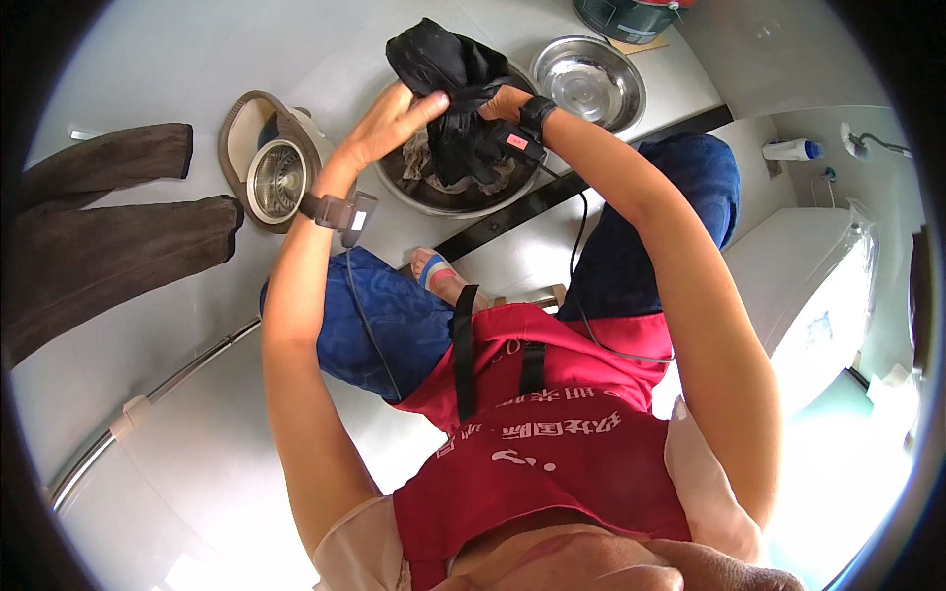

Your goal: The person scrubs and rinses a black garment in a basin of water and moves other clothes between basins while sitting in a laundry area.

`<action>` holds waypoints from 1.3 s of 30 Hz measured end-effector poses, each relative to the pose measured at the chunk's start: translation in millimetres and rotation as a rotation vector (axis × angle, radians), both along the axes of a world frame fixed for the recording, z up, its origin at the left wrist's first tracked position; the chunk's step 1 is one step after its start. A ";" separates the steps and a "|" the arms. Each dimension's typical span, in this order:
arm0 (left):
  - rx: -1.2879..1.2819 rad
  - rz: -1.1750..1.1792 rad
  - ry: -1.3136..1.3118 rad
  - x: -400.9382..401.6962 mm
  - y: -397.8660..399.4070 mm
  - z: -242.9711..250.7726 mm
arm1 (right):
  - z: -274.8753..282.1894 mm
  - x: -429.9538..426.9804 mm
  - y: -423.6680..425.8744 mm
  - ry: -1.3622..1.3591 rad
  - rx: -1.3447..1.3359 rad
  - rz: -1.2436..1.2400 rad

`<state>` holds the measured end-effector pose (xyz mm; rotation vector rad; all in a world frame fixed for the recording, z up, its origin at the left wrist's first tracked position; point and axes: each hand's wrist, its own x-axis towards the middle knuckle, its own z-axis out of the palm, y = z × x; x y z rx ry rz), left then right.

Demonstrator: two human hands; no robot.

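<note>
A wet-looking black cloth garment [448, 65] is bunched up above a round metal basin [436, 208], and part of it hangs down into the basin. My left hand [392, 122] is at its left side, thumb in front and fingers partly hidden behind the fabric. On the other side, my right hand [505, 103] grips a gathered part of the garment, its fingertips covered by folds. Beneath the hanging end, a crumpled beige-grey cloth [423, 166] lies in the basin. Each wrist wears a strap with a small cabled device.
Right of the basin stands a second metal bowl [589, 85], with a dark bucket [632, 21] behind it. To the left are a beige-and-brown container with a metal strainer basket [281, 181] and hanging brown trousers [111, 214]. A black floor strip [510, 214] runs before my feet.
</note>
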<state>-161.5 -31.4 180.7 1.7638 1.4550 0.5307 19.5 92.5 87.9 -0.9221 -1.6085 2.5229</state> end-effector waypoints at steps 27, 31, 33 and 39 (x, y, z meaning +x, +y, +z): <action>0.188 0.187 0.622 -54.1 4.1 7.9 | 15.6 -34.2 -24.2 0.039 1.088 -0.132; -0.237 0.388 -0.035 -41.7 -3.3 -14.8 | 21.7 -33.6 -13.2 0.035 1.317 -0.163; -0.314 0.444 -0.168 -27.5 -10.4 -14.8 | 19.5 -32.5 -9.7 0.080 1.373 -0.156; -0.579 0.407 -0.869 -20.3 -22.3 -31.3 | 26.5 -34.4 -7.2 0.145 1.470 -0.153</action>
